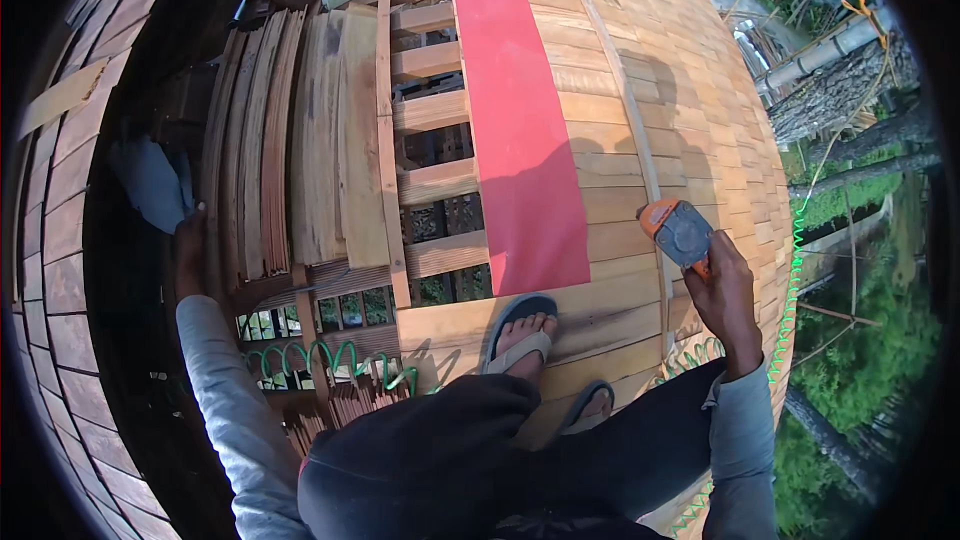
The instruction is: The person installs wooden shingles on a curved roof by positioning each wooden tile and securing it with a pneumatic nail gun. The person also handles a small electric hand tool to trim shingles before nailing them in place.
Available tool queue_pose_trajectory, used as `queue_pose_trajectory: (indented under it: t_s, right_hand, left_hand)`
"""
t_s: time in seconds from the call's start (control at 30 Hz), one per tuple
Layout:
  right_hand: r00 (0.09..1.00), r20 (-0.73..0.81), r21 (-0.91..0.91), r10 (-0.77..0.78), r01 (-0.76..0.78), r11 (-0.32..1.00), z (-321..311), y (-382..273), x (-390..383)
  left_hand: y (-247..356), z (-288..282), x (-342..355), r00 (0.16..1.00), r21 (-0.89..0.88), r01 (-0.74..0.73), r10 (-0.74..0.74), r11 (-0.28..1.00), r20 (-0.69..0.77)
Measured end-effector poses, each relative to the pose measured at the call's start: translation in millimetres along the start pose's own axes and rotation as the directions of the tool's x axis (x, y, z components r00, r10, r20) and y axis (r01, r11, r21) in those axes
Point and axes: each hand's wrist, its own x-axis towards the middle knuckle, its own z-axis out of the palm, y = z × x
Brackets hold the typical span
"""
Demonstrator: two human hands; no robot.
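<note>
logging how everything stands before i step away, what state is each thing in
right hand: closed around tool
orange and grey tool: held, power unclear
left hand: by pale grey item, grip unclear
pale grey item: kind unclear
red strip: spread out
wooden slats: partly uncovered
green hose: coiled
sandals: worn

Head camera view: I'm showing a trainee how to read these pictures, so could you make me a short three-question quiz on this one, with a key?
1. Multiple choice: which hand holds the orange-and-grey tool? A: left; B: right; C: both.
2. True or false: the red strip lies to the right of the long boards.
3. Fill in the blank: the coiled line toward the picture's right is coloured ____.

Key: 1. B, the right hand. 2. True. 3. Green.
</note>
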Motion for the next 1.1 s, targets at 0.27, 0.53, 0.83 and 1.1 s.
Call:
queue_pose_trajectory:
  t_s: [0.27,0.53,0.83,1.1]
  right_hand:
    - [0.998,-0.063,0.082,0.018,-0.013,0.997,-1,14,-11]
    - [0.999,-0.044,0.030,0.022,-0.020,0.999,-2,2,-9]
    - [0.998,0.004,0.064,0.060,-0.060,0.996,2,14,-13]
    - [0.998,0.035,-0.004,0.054,-0.054,0.999,1,8,-9]
  left_hand:
    - [17,-11,-3,0.942,-0.080,-0.314,0.301,0.946,-0.146]
    - [231,165,-191,0.903,0.289,-0.398,0.427,0.871,-0.043]
    - [238,233,-250,0.886,0.524,-0.299,0.436,0.797,-0.158]
    - [253,216,-218,0.996,0.084,-0.087,0.088,0.993,-0.010]
